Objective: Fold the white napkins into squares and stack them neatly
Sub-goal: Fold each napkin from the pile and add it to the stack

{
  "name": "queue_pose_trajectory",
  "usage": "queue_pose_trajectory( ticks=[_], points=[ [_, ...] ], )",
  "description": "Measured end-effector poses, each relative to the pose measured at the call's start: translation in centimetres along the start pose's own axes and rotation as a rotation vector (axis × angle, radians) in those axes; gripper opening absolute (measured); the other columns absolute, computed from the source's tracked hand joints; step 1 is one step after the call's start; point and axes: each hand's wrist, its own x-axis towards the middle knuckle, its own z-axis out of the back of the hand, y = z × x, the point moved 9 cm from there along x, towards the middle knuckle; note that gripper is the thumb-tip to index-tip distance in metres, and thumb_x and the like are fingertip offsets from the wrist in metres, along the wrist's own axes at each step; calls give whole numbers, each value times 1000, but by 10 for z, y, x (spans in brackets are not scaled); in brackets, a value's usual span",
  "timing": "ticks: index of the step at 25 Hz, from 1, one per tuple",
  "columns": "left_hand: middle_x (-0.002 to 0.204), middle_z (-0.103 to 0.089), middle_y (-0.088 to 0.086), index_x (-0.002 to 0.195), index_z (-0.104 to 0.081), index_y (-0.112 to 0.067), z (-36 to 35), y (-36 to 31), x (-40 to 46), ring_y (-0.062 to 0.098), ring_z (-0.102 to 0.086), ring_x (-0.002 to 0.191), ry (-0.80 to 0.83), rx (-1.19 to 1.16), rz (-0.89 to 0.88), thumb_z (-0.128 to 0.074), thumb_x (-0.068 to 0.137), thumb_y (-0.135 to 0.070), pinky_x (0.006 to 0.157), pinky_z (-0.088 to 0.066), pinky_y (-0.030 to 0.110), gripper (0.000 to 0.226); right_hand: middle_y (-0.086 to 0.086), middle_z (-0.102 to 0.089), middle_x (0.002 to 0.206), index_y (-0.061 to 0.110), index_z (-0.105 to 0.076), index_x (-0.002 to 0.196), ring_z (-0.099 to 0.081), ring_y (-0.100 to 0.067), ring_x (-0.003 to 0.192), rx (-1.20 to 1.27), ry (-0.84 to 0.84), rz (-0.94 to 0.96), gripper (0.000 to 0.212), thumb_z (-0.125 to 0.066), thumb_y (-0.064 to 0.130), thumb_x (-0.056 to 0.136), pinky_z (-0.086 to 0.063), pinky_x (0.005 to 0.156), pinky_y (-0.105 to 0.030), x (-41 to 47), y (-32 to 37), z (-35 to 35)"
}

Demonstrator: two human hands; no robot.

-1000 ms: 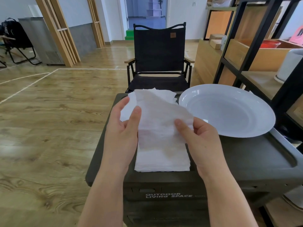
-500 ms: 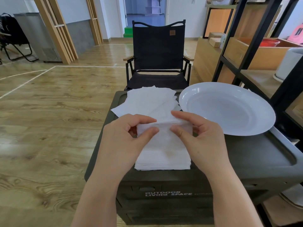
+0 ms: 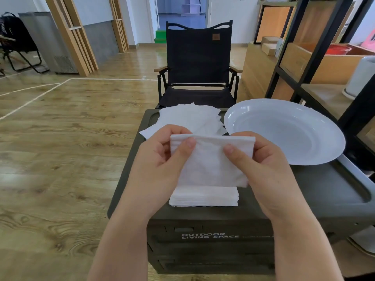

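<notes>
A folded white napkin (image 3: 211,161) is held up w/ both hands, thumbs on its near face & fingers (image 3: 178,130) curled behind the top crease; left hand (image 3: 162,159) pinches the top-left part, right hand (image 3: 261,161) the top-right. It hangs just above the neat stack of folded napkins (image 3: 203,197) lying directly below the fingers on the dark table (image 3: 316,191). Beyond the fingers sits a looser pile of unfolded napkins (image 3: 188,116); to the right of them, a white plate (image 3: 284,130). Judged step: finishing the fold before setting it down. To do it well: line up corners first, run thumbs outward along the crease to sharpen it, then lower it square onto the stack, edges flush, w/o nudging the sheets beneath. Thin paper likely creases easily but also skews.
</notes>
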Motion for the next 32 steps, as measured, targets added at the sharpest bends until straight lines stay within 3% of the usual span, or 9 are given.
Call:
queue_pose_trajectory(
  ticks=[3,6,11,17,21,23,26,29,32],
  points=[
    [65,-66,-4,90,-64,-36,6,14,1,14,-61,61,-133,84,68,-58,87,-43,54,-50,35,10,9,-74,96,29,-69,100,-71,-11,89,-41,-54,-85,17,-68,27,83,-57,74,-32,2,-13,5],
    [47,-54,-13,95,-61,-35,13,42,1,0,-47,43,-222,265,209,-60,90,-37,45,-35,16,5,11,-72,92,38,-59,105,-68,-6,84,-293,-155,-163,23,-66,28,85,-55,65,-21,3,-28,13],
    [66,-61,-7,110,-52,-36,19,62,0,3,-56,60,-243,552,310,-66,86,-39,52,-34,14,28,5,-64,77,37,-45,121,-60,-5,71,-612,-199,-205,49,-72,30,81,-41,55,-15,4,-43,18],
    [69,-58,-11,114,-52,-34,18,65,-2,1,-55,67,-236,699,331,-71,82,-37,55,-35,15,37,9,-55,72,33,-49,117,-53,-2,66,-806,-163,-239,43,-71,28,80,-30,53,-9,4,-51,15],
    [76,-57,-13,114,-56,-29,25,60,9,0,-51,69,-264,780,280,-70,84,-29,55,-31,14,33,11,-53,87,33,-50,118,-48,0,71,-897,-153,-209,42,-69,31,81,-30,56,-8,5,-49,13],
    [96,-60,-7,118,-56,-25,31,51,26,7,-54,84,-283,889,194,-67,86,-19,60,-34,17,35,11,-52,94,33,-53,117,-47,1,74,-908,-186,-161,39,-69,32,81,-28,59,-7,5,-42,14],
    [135,-49,0,135,-46,-26,31,63,46,23,-36,125,-149,1052,203,-55,86,-5,93,-33,33,54,11,-53,98,33,-55,113,-48,1,74,-859,-218,-114,35,-69,32,81,-32,62,-7,5,-35,18],
    [124,-59,-10,137,-45,-32,32,74,46,18,-35,125,-153,1129,214,-47,85,-3,97,-13,32,60,12,-54,99,36,-55,109,-51,1,74,-796,-242,-111,32,-69,32,81,-33,61,-7,5,-34,24],
    [103,-69,-7,125,-59,-30,31,64,44,19,-51,106,-275,1161,114,-51,86,0,89,-17,33,50,14,-55,99,39,-53,105,-53,-1,73,-766,-258,-113,29,-69,34,82,-33,58,-8,5,-34,28]
  ],
)
